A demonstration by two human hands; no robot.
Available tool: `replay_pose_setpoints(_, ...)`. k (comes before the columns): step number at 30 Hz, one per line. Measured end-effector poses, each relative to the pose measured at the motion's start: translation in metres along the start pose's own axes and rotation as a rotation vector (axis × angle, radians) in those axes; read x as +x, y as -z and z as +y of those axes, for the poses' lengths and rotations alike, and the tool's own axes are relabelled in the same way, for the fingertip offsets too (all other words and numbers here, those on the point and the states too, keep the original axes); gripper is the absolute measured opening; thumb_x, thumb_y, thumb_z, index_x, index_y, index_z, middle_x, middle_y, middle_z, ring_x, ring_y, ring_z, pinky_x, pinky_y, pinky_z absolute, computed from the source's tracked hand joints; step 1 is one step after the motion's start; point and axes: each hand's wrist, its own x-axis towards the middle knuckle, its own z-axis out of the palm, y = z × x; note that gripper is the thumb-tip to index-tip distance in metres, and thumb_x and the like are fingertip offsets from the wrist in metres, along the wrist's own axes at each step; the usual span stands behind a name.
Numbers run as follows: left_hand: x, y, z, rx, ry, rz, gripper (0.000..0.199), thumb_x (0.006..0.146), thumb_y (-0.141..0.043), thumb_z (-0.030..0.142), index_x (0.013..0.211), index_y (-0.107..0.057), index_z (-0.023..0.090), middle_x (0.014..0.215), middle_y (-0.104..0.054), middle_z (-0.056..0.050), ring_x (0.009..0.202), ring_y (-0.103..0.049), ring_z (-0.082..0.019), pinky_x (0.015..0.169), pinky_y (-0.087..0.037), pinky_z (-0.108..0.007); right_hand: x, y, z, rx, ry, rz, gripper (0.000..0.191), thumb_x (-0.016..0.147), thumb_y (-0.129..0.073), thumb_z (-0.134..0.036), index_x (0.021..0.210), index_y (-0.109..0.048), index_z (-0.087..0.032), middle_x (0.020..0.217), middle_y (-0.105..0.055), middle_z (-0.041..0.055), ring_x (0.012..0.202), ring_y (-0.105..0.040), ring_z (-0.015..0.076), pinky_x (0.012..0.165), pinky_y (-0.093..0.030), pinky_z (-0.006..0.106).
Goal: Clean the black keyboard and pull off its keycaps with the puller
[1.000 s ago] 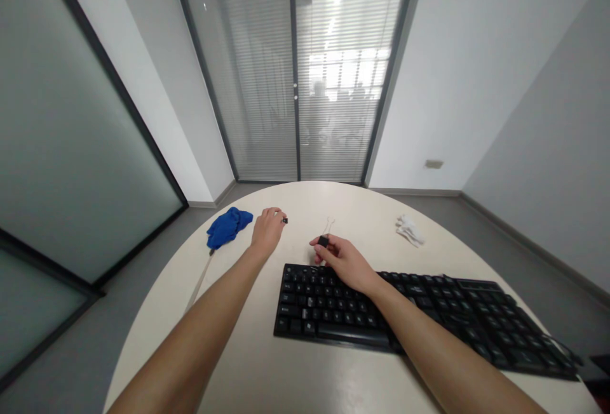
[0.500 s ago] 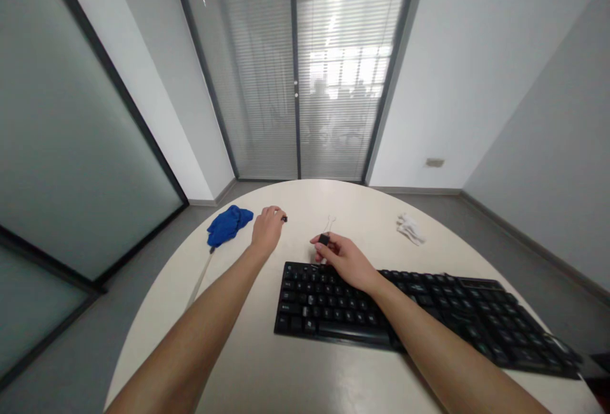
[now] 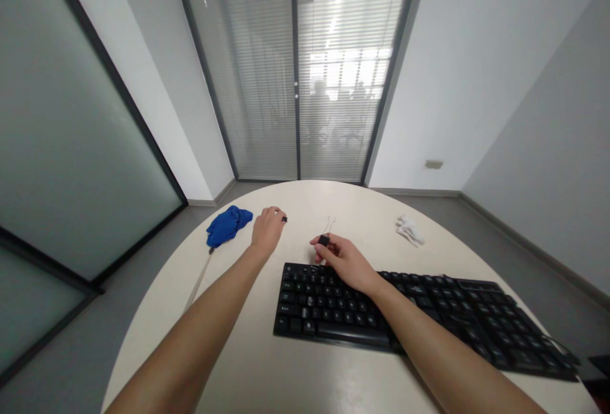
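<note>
My right hand (image 3: 345, 260) is just above the far edge of a black keyboard (image 3: 333, 333), its thumb and fingers closed on a black binder clip (image 3: 324, 240). The clip's thin wire handles stick out on the far side. Farther left, my left hand (image 3: 267, 227) rests low at the table, fingers curled, with a small black object (image 3: 284, 219) at its fingertips. It is too small to tell what kind it is. Beside that hand, on its left, lies a bunched blue cloth (image 3: 229, 225).
A pale stick (image 3: 199, 280) runs toward me from the blue cloth, partly behind my left forearm. White gloves (image 3: 410, 230) lie at the right on the round white table (image 3: 267, 369). Glass panels with blinds (image 3: 333, 115) stand beyond the table.
Both hands keep their places and their grips. Only a very slight shift of the whole view shows.
</note>
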Motion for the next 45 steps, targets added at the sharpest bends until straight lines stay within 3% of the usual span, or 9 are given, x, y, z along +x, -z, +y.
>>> replay_pose_setpoints(14, -0.003, 0.002, 0.001, -0.027, 0.007, 0.022, 0.026, 0.090, -0.058, 0.017, 0.116, -0.063, 0.020, 0.120, -0.062, -0.009, 0.113, -0.052, -0.027, 0.095, -0.046, -0.038, -0.001, 0.000, -0.002, -0.017, -0.006, 0.004, 0.039, 0.092, -0.056, -0.049, 0.109, -0.063, -0.015, 0.079, -0.067, 0.0035, 0.071, -0.060, 0.0160, 0.066, -0.046, 0.028)
replay_pose_setpoints(19, -0.012, 0.010, 0.012, -0.081, 0.009, 0.066, 0.026, 0.089, -0.058, 0.018, 0.115, -0.061, 0.019, 0.118, -0.063, -0.009, 0.111, -0.054, -0.027, 0.096, -0.045, -0.038, 0.001, 0.001, -0.002, -0.021, -0.018, 0.038, 0.044, 0.094, -0.048, -0.055, 0.108, -0.064, -0.016, 0.077, -0.067, 0.0029, 0.068, -0.059, 0.0150, 0.064, -0.046, 0.027)
replay_pose_setpoints(23, -0.027, 0.018, 0.033, -0.316, 0.074, 0.098, 0.025, 0.089, -0.055, 0.018, 0.113, -0.061, 0.019, 0.107, -0.067, -0.008, 0.100, -0.061, -0.024, 0.091, -0.048, -0.036, 0.000, 0.002, -0.001, -0.016, -0.005, 0.095, 0.046, 0.094, -0.047, -0.057, 0.104, -0.065, -0.016, 0.073, -0.064, 0.0019, 0.067, -0.059, 0.0153, 0.064, -0.047, 0.027)
replay_pose_setpoints(29, -0.054, 0.027, 0.063, -0.876, 0.256, -0.052, 0.020, 0.089, -0.055, 0.022, 0.107, -0.062, 0.017, 0.095, -0.069, -0.006, 0.083, -0.064, -0.017, 0.080, -0.052, -0.030, 0.001, 0.002, 0.002, -0.109, 0.057, 0.069, 0.041, 0.096, -0.046, -0.054, 0.093, -0.065, -0.017, 0.070, -0.062, 0.0001, 0.065, -0.055, 0.0147, 0.065, -0.044, 0.027)
replay_pose_setpoints(33, -0.073, 0.033, 0.072, -1.067, 0.170, -0.181, 0.021, 0.088, -0.057, 0.024, 0.107, -0.061, 0.016, 0.097, -0.069, -0.007, 0.089, -0.065, -0.017, 0.083, -0.052, -0.031, 0.000, 0.003, 0.000, -0.163, 0.089, 0.042, 0.041, 0.096, -0.047, -0.053, 0.081, -0.063, -0.018, 0.070, -0.062, 0.0005, 0.068, -0.056, 0.0155, 0.067, -0.044, 0.028)
replay_pose_setpoints(38, -0.082, 0.043, 0.071, -1.054, -0.019, -0.245, 0.019, 0.090, -0.056, 0.024, 0.107, -0.063, 0.020, 0.099, -0.071, -0.005, 0.094, -0.066, -0.017, 0.091, -0.050, -0.031, -0.004, 0.001, -0.003, -0.260, 0.098, 0.014, 0.042, 0.095, -0.050, -0.054, 0.079, -0.064, -0.018, 0.073, -0.065, 0.0023, 0.071, -0.058, 0.0178, 0.067, -0.044, 0.028)
replay_pose_setpoints(42, -0.080, 0.047, 0.068, -1.022, -0.056, -0.278, 0.018, 0.090, -0.056, 0.024, 0.105, -0.065, 0.020, 0.099, -0.072, -0.003, 0.092, -0.065, -0.018, 0.089, -0.049, -0.030, -0.006, 0.004, -0.009, -0.350, 0.091, 0.021, 0.039, 0.095, -0.051, -0.051, 0.080, -0.066, -0.018, 0.072, -0.067, 0.0027, 0.067, -0.058, 0.0173, 0.062, -0.043, 0.028)
replay_pose_setpoints(45, -0.079, 0.046, 0.067, -1.004, -0.048, -0.287, 0.019, 0.089, -0.056, 0.024, 0.105, -0.067, 0.021, 0.099, -0.072, -0.002, 0.091, -0.065, -0.018, 0.088, -0.049, -0.030, -0.008, 0.014, -0.020, -0.407, 0.115, -0.071, 0.034, 0.093, -0.057, -0.048, 0.084, -0.071, -0.018, 0.078, -0.071, 0.0032, 0.071, -0.062, 0.0179, 0.063, -0.044, 0.027)
